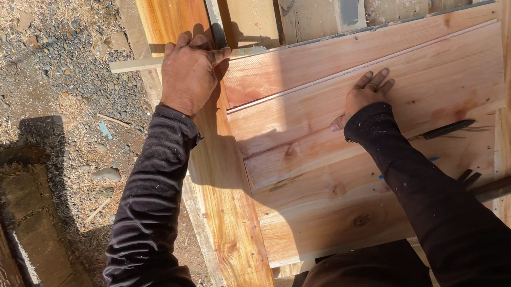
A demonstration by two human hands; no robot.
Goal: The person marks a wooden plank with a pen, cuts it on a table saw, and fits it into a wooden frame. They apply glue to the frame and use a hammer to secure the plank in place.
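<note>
Gravelly ground (pixel 38 65) flanks boards (pixel 359 170); both hands (pixel 191 71) press near a marker (pixel 447 129).

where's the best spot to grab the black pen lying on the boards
Probably mid-barrel, pinched from above: the black pen lies flat on the wooden board, long sides exposed, just right of the right hand. The left hand rests farther off.
</note>
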